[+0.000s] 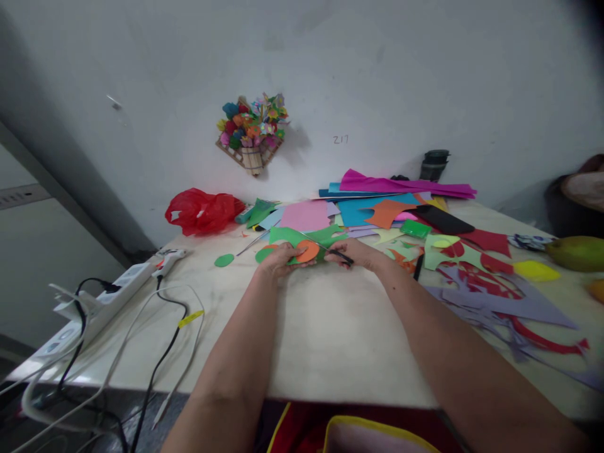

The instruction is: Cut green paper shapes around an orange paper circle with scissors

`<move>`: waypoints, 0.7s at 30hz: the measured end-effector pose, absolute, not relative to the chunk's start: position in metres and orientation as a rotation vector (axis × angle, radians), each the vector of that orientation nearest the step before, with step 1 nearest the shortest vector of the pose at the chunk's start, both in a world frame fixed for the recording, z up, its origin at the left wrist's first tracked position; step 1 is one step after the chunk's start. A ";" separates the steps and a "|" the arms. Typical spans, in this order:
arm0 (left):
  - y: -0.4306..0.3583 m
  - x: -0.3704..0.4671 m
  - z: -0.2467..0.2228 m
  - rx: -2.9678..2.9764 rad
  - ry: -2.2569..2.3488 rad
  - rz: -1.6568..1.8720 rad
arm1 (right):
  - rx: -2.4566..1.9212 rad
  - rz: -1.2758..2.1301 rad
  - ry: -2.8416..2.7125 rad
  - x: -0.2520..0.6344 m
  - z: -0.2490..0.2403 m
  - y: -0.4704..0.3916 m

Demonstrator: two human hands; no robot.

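My left hand pinches a flat orange circle against a green sheet just above the table. My right hand is closed around the black handles of a pair of scissors. Their metal blades point up and left, over the green sheet beside the orange circle. How far the blades are apart I cannot tell. Another piece of orange and green shows behind my left fingers, partly hidden. A loose green circle lies on the table to the left of my left hand.
Colored sheets and a dark phone lie at the back. Purple and red scraps spread over the right side, near a mango. At left are a red plastic bag, a glue gun and a power strip with cables.
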State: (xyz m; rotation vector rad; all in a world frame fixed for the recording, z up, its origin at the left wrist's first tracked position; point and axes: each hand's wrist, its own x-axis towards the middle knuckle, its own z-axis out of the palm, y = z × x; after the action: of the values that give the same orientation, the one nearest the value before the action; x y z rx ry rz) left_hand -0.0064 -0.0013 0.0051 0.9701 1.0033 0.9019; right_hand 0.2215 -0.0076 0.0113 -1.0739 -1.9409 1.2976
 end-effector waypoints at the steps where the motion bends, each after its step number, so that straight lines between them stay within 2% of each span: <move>1: -0.001 -0.006 0.005 0.969 1.001 0.903 | -1.068 1.304 -1.944 0.222 0.010 -0.007; 21: -0.008 -0.005 0.014 0.918 1.033 0.861 | -1.118 1.288 -1.925 0.223 0.010 -0.006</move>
State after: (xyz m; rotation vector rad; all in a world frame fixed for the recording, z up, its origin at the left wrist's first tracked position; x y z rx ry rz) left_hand -0.0054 -0.0077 0.0139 0.9180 1.0331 0.8609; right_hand 0.2234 -0.0064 0.0098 -1.1181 -1.9252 1.2880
